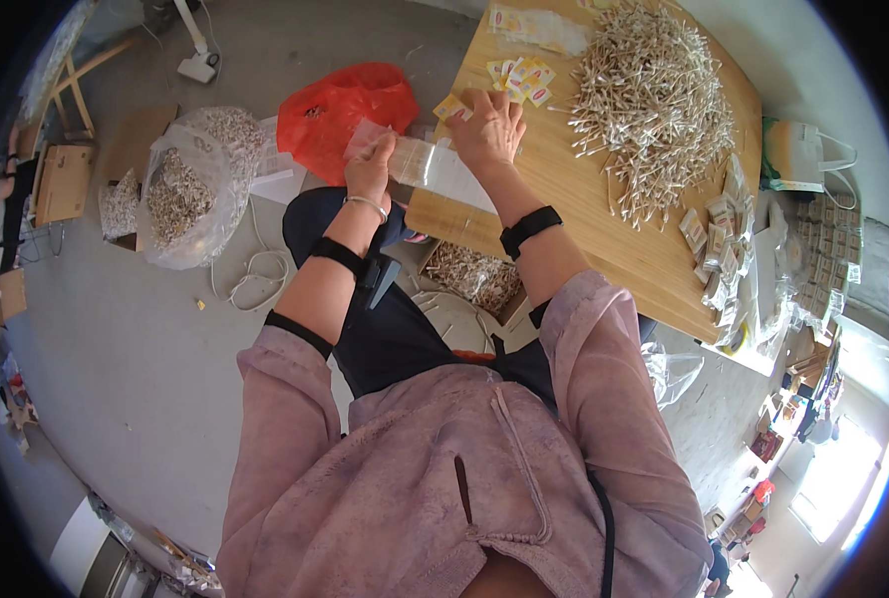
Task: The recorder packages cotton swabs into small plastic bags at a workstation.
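Near, a box [513, 306] of cotton swabs [469, 272] sat below the desk [554, 209]. At the desk's left edge, the left hand [369, 171]'s fingers gripped a clear plastic bag [367, 136], a red bag [310, 135] just beside. The right hand [489, 132]'s fingers touched a yellow card [450, 107]; whether they pinched it could not be told. A swab heap [654, 110] crowded the right; more cards [532, 80] lay farther.

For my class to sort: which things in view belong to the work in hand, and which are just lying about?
Likely part of the work:
Clear plastic, held in the left hand
Yellow-and-white cards, by the right hand
Cotton swab pile
Filled packets

Apparently just lying about:
White cable, on the floor
Cardboard box, far left
White-handled bag, beyond the table
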Demonstrator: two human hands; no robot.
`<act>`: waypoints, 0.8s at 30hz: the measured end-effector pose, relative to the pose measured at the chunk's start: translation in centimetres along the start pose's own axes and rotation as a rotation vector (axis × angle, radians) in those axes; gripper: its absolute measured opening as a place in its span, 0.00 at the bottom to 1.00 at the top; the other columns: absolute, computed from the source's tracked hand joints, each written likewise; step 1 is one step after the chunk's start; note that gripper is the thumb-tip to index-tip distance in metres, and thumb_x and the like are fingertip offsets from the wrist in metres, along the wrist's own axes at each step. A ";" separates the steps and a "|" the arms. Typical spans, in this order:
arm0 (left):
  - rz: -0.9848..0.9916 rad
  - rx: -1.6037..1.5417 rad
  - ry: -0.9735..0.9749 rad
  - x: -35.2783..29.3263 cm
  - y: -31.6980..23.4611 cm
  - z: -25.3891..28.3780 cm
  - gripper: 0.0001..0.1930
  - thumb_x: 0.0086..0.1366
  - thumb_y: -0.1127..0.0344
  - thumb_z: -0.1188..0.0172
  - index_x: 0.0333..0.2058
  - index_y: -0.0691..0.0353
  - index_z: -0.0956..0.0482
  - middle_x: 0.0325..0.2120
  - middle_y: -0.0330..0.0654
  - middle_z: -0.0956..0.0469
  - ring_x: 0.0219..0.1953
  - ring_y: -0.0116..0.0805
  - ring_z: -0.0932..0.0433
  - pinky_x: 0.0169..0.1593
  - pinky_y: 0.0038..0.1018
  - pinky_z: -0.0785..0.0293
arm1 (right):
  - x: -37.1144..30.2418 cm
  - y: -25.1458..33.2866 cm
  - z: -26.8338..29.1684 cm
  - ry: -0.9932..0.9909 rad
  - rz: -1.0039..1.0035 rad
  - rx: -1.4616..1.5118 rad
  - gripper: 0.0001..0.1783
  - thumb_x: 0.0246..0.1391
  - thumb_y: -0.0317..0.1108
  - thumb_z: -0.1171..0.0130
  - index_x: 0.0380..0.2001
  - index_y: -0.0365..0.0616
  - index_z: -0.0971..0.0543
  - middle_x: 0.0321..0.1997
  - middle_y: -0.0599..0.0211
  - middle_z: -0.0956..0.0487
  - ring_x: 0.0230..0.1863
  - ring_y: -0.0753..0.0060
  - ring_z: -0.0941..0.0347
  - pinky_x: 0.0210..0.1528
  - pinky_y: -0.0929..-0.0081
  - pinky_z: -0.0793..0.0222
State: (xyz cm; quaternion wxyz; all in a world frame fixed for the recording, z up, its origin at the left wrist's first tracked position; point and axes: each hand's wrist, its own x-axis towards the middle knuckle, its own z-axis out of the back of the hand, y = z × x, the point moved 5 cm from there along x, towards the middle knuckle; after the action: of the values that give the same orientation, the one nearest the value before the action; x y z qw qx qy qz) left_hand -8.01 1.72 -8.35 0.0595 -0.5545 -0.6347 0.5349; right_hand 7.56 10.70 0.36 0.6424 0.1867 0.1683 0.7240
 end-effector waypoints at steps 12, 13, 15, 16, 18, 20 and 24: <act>-0.017 0.017 -0.024 -0.6 0.0 0.4 0.13 0.60 0.62 0.37 0.38 0.66 0.21 0.32 0.39 0.21 0.34 0.27 0.23 0.40 0.23 0.27 | 1.2 1.3 0.6 0.286 0.108 -0.055 0.22 0.45 0.38 0.37 0.46 0.67 0.23 0.51 0.66 0.34 0.57 0.58 0.43 0.59 0.62 0.45; -0.016 0.015 -0.023 -0.5 0.1 0.3 0.13 0.60 0.62 0.37 0.38 0.66 0.21 0.32 0.39 0.21 0.34 0.27 0.23 0.40 0.23 0.27 | 1.3 1.1 0.6 0.278 0.103 -0.031 0.20 0.44 0.38 0.37 0.44 0.63 0.22 0.51 0.63 0.34 0.57 0.55 0.42 0.59 0.60 0.45; -0.007 0.009 -0.016 -0.5 0.4 0.3 0.13 0.59 0.61 0.37 0.37 0.66 0.21 0.32 0.38 0.21 0.34 0.26 0.23 0.40 0.24 0.28 | 1.3 0.8 0.3 0.242 0.110 0.025 0.18 0.43 0.36 0.37 0.42 0.61 0.21 0.49 0.63 0.32 0.56 0.55 0.41 0.59 0.60 0.45; -0.004 0.009 -0.018 -0.6 0.3 0.4 0.13 0.59 0.61 0.37 0.37 0.66 0.21 0.32 0.38 0.21 0.34 0.26 0.23 0.40 0.24 0.28 | 1.3 0.7 0.2 0.208 0.117 0.086 0.16 0.43 0.35 0.37 0.40 0.58 0.21 0.48 0.62 0.30 0.55 0.54 0.40 0.59 0.61 0.45; 0.022 0.005 -0.013 -0.5 0.4 0.7 0.14 0.59 0.61 0.37 0.39 0.66 0.21 0.33 0.38 0.21 0.35 0.27 0.24 0.41 0.23 0.28 | 1.2 0.5 -0.2 0.156 0.174 0.067 0.13 0.43 0.33 0.38 0.37 0.54 0.21 0.43 0.62 0.27 0.51 0.55 0.35 0.55 0.62 0.40; -0.004 0.042 -0.039 0.0 0.6 1.2 0.14 0.60 0.61 0.38 0.39 0.66 0.21 0.33 0.38 0.21 0.35 0.28 0.23 0.41 0.24 0.27 | 1.3 0.5 -1.1 0.123 0.238 0.055 0.10 0.43 0.31 0.38 0.34 0.50 0.21 0.39 0.61 0.24 0.46 0.56 0.30 0.51 0.64 0.35; -0.029 0.114 -0.047 1.0 0.8 0.0 0.15 0.60 0.61 0.39 0.40 0.67 0.22 0.35 0.39 0.21 0.37 0.29 0.23 0.42 0.25 0.27 | 2.6 -2.3 -1.0 0.023 0.206 0.531 0.07 0.46 0.27 0.43 0.31 0.42 0.20 0.28 0.60 0.20 0.29 0.64 0.23 0.32 0.71 0.28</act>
State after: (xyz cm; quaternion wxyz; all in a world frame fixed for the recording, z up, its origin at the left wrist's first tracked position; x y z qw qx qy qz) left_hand -7.90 2.32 -9.43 0.0840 -0.5281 -0.6124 0.5823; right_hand 8.83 13.55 -1.48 0.4922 0.3562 0.3394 0.7182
